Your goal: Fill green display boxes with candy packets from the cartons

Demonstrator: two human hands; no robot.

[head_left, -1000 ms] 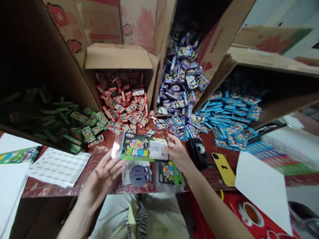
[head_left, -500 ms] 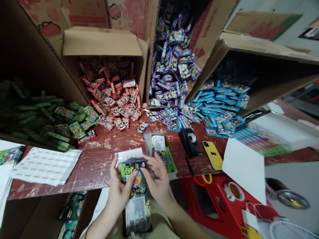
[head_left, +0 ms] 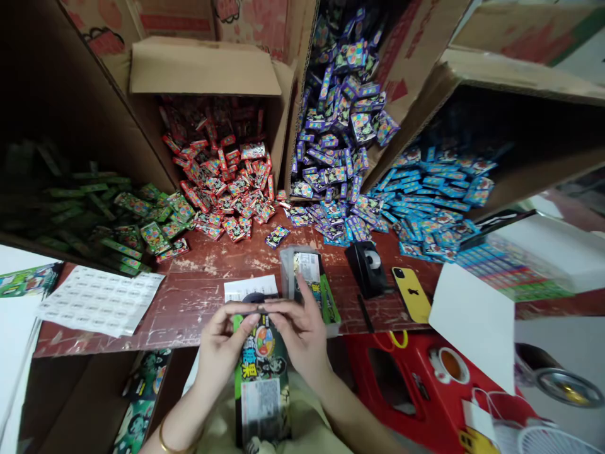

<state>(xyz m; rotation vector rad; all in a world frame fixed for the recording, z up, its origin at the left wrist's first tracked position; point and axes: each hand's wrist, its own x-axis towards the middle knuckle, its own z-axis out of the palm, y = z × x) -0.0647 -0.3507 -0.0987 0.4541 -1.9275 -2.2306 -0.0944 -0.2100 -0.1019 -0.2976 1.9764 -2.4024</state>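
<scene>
While the left hand (head_left: 222,343) and right hand (head_left: 302,331) together pinch its top, a green-and-black printed packet (head_left: 262,384) hangs over the lap.

Green-black packet (head_left: 261,378) upright (over lap)

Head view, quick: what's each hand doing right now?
Left hand: closed, holding the green packet at its top edge.
Right hand: closed, holding the same green packet.

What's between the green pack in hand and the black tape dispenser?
Head view: a clear-wrapped bundle of packs lies on the table between the green pack and the tape dispenser.
</scene>
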